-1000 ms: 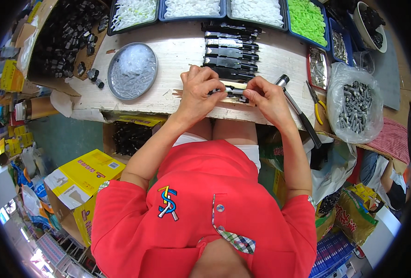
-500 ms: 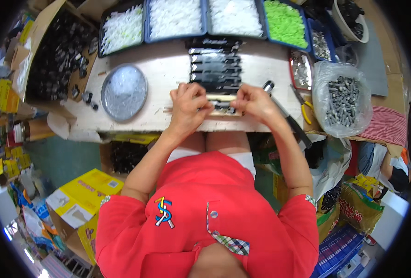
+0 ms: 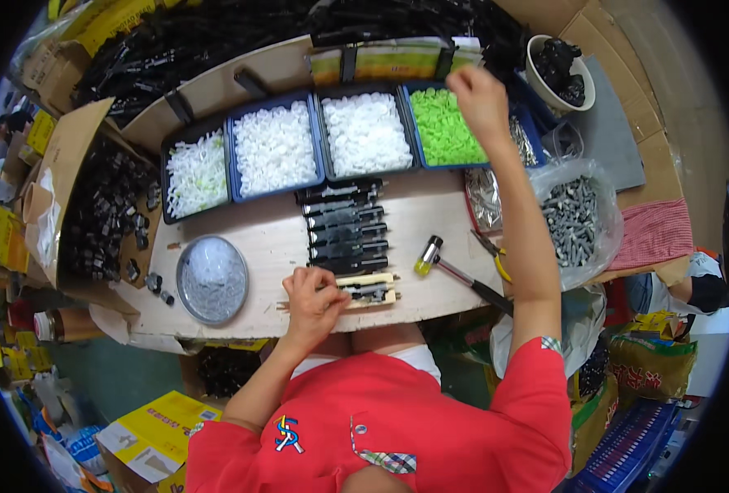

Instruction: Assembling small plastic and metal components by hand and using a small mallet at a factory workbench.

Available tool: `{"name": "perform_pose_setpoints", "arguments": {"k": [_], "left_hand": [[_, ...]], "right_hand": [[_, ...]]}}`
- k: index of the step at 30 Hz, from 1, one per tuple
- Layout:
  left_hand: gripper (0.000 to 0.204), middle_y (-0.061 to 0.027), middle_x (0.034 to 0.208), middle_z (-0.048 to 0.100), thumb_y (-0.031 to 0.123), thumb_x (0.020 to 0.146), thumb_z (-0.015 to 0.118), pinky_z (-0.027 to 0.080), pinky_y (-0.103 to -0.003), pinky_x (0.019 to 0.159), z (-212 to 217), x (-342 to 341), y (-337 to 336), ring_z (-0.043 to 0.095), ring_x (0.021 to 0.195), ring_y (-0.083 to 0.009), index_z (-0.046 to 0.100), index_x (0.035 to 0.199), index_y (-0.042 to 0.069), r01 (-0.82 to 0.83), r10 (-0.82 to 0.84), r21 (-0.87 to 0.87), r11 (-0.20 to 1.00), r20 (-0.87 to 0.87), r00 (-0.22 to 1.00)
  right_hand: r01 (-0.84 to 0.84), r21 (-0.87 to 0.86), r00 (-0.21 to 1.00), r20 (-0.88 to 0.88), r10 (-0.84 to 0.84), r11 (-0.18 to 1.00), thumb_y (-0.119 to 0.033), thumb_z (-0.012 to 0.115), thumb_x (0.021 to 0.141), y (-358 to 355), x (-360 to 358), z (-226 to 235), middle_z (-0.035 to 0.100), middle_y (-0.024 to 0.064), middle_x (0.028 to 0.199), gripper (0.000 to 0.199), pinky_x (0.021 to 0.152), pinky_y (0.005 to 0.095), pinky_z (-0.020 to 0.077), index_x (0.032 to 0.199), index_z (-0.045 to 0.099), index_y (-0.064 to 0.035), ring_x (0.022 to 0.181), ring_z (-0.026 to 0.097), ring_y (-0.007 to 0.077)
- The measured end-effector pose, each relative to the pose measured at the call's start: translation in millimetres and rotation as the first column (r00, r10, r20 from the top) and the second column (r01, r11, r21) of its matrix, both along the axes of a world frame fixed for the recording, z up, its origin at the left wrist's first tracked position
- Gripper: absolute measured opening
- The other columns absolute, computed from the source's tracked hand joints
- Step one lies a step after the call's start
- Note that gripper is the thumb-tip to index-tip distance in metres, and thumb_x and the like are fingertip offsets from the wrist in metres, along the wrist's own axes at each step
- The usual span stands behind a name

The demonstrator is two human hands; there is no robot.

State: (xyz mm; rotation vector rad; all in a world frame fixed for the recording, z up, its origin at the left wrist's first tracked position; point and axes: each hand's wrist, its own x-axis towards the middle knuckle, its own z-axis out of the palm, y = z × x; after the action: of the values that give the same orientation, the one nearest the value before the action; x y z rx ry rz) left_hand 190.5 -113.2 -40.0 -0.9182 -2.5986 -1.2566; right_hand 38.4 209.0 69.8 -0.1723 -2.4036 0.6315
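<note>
At the table's near edge, my left hand [image 3: 313, 306] is closed in a pinch at the left end of a pale wooden jig [image 3: 387, 297]. A dark and grey elongated part [image 3: 368, 291] lies in the jig. What those fingertips hold, if anything, is hidden. My right hand [image 3: 481, 103] is raised at the far right, over the right side of a tray of bright green small pieces [image 3: 440, 131]. Its fingers are curled together, and I cannot see what is in them. Just beyond the jig, several black elongated parts [image 3: 344, 232] lie side by side in a column.
Left of the green pieces stand trays of white pieces [image 3: 364, 135]. A hammer [image 3: 467, 279] and yellow-handled pliers [image 3: 496, 256] lie right of the jig. Grey pieces fill a clear bag [image 3: 574, 222]. A round dish [image 3: 212, 283] and a carton of black parts [image 3: 106, 222] are at left.
My right hand has left the jig and reached far and right, to the green tray. My left hand stays at the jig's left end. The view has shifted, showing more of the table's back.
</note>
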Motion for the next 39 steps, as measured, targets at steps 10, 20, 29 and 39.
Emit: {"name": "perform_pose_setpoints", "arguments": {"k": [10, 20, 29, 39], "left_hand": [[0.011, -0.0005, 0.081, 0.052, 0.013, 0.060, 0.071, 0.026, -0.037, 0.073, -6.5, 9.7, 2.1, 0.045, 0.083, -0.0207, 0.060, 0.065, 0.012, -0.001, 0.000, -0.016, 1.000, -0.012, 1.000], [0.033, -0.0058, 0.094, 0.056, 0.012, 0.064, 0.073, 0.034, -0.032, 0.079, -1.5, -2.1, -18.5, 0.048, 0.089, -0.0221, 0.062, 0.095, 0.007, -0.017, 0.021, 0.177, 0.984, -0.023, 1.000], [0.044, -0.0068, 0.104, 0.056, 0.010, 0.067, 0.071, 0.040, -0.030, 0.078, -8.2, 14.4, -44.1, 0.048, 0.094, -0.0214, 0.059, 0.110, 0.008, -0.109, 0.102, 0.184, 0.977, 0.046, 0.994], [0.037, -0.0008, 0.098, 0.058, 0.016, 0.067, 0.070, 0.031, -0.034, 0.081, -8.2, 0.3, -48.8, 0.046, 0.094, -0.0209, 0.063, 0.103, 0.010, 0.023, -0.023, -0.015, 1.000, -0.007, 1.000]], "right_hand": [[0.217, 0.539, 0.912, 0.186, -0.366, 0.814, -0.033, 0.060, 0.077, 39.6, -89.6, 23.5, 0.065, 0.0111, 0.092, 0.028, 0.078, 0.0523, 0.0375, 0.099, 0.062, -0.0148, 0.090, 0.061, 0.0300], [-0.520, -0.338, 0.789, 0.161, 0.593, 0.784, -0.022, 0.068, 0.077, -78.2, 130.7, -40.3, 0.060, 0.0065, 0.092, 0.039, 0.067, 0.0282, 0.0466, 0.110, 0.056, -0.0068, 0.079, 0.057, 0.0148], [-0.659, 0.077, 0.733, 0.290, 0.616, 0.748, -0.015, 0.067, 0.071, -160.8, 179.8, -86.3, 0.049, 0.0046, 0.094, 0.030, 0.075, 0.0384, 0.0299, 0.098, 0.057, -0.0107, 0.088, 0.044, 0.0234], [-0.651, 0.114, 0.740, 0.317, 0.594, 0.750, -0.017, 0.066, 0.071, -168.8, 184.2, -90.7, 0.050, 0.0058, 0.096, 0.030, 0.076, 0.0403, 0.0301, 0.099, 0.057, -0.0109, 0.090, 0.045, 0.0240]]}}
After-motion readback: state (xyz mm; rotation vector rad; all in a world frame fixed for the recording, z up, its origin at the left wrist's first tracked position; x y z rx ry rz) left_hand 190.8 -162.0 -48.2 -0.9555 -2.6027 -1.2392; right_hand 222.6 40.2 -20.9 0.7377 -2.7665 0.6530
